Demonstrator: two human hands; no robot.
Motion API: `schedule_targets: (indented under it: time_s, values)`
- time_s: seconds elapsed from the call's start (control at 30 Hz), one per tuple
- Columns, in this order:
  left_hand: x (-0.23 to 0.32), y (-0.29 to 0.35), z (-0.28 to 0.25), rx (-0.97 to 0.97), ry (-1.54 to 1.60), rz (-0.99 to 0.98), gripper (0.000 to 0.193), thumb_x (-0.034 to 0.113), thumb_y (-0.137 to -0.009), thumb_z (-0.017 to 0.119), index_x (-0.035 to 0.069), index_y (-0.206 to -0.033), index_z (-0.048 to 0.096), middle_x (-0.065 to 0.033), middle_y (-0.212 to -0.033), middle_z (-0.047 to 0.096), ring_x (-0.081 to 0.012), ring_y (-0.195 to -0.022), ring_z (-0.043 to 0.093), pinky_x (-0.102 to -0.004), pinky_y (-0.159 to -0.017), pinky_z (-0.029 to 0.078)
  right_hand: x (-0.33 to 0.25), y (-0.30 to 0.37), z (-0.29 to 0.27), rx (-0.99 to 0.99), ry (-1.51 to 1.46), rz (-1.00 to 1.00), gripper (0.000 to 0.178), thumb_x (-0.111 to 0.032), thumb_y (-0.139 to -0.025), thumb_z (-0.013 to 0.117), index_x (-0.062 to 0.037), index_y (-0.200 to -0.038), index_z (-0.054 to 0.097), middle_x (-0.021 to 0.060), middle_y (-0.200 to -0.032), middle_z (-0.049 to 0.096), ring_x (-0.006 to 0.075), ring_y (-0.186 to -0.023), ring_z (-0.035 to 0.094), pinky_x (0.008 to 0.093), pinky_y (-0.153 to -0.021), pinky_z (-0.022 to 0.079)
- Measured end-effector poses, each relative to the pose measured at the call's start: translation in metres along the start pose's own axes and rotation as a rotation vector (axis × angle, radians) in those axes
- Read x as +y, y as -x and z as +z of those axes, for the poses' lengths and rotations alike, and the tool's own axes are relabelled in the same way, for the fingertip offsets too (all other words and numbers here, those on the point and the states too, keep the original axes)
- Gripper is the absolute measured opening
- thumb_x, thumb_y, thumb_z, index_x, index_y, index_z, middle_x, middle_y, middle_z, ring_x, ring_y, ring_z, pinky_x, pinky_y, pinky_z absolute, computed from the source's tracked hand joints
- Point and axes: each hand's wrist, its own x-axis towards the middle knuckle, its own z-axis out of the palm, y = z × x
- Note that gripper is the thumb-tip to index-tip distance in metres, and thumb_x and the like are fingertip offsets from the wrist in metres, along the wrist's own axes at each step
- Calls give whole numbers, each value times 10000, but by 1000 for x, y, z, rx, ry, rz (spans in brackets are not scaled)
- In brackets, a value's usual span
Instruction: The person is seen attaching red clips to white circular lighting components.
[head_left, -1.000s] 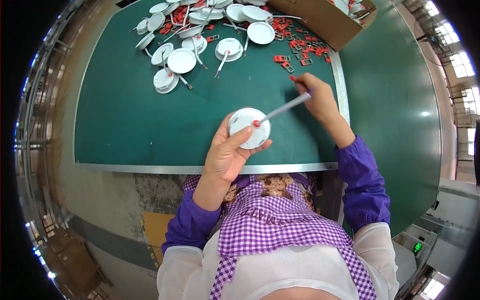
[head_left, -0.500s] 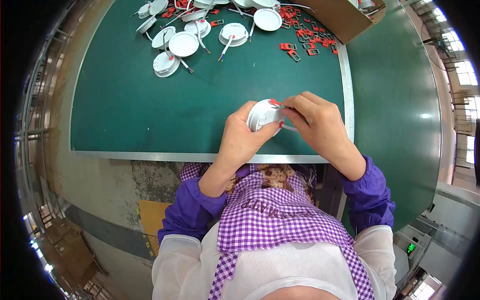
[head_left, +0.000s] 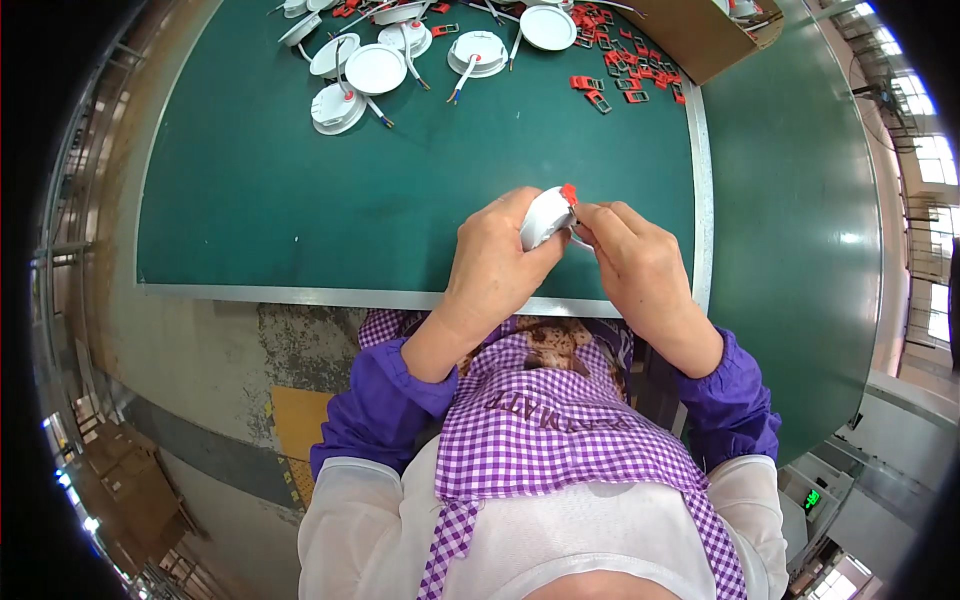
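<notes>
My left hand (head_left: 497, 245) is closed around a round white downlight (head_left: 545, 217), holding it tilted on edge above the near part of the green table. On the light's upper rim sits a red clip (head_left: 569, 194) with a metal part. My right hand (head_left: 632, 245) pinches at this clip, thumb and forefinger pressed against the light's right side. A short piece of white cable (head_left: 581, 242) comes out below the right fingertips. Fingers hide much of the light's back and the clip's lower end.
Several white downlights (head_left: 376, 69) with cable tails lie at the far left of the green table (head_left: 330, 210). Loose red clips with metal frames (head_left: 636, 84) are scattered at the far right, beside a cardboard box (head_left: 700, 40). A metal strip edges the table; another green surface (head_left: 790, 190) adjoins on the right.
The downlight has been turned more on edge and raised slightly, so its flat back shows less. My right fingers have stayed at the red clip, which now stands up on the rim.
</notes>
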Motion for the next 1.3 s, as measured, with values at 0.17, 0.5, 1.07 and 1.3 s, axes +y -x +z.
schedule_targets:
  time_s: [0.17,0.5,1.07,1.3]
  values:
    - [3,-5,-5,-63,-48,1,212,107,-835,739,6,-1010,673,-25,-815,671,-64,-704,577,-254,-598,473,-1,2,6,89,-24,38,202,44,-799,640,-9,-992,612,120,-886,655,300,-723,661,368,-577,530]
    - [12,8,-8,-210,121,-26,230,93,-822,747,17,-1024,665,-11,-789,644,-62,-704,565,-251,-611,461,-6,-1,-29,-150,-416,280,515,-80,-793,764,-15,-1260,558,144,-1040,678,247,-793,682,342,-687,540]
    - [-6,21,-7,-280,325,-186,239,116,-829,765,17,-1012,647,-3,-823,642,-61,-736,561,-245,-634,464,14,-30,-22,-471,-453,418,449,-83,-728,838,38,-1108,634,115,-939,716,173,-850,692,302,-773,553]
    - [-11,8,-27,-156,437,-213,286,103,-863,719,7,-1109,609,-44,-936,664,-96,-868,637,-262,-759,528,89,-61,-7,-144,-634,555,356,-176,-810,774,0,-1104,676,75,-897,716,137,-799,668,280,-703,529]
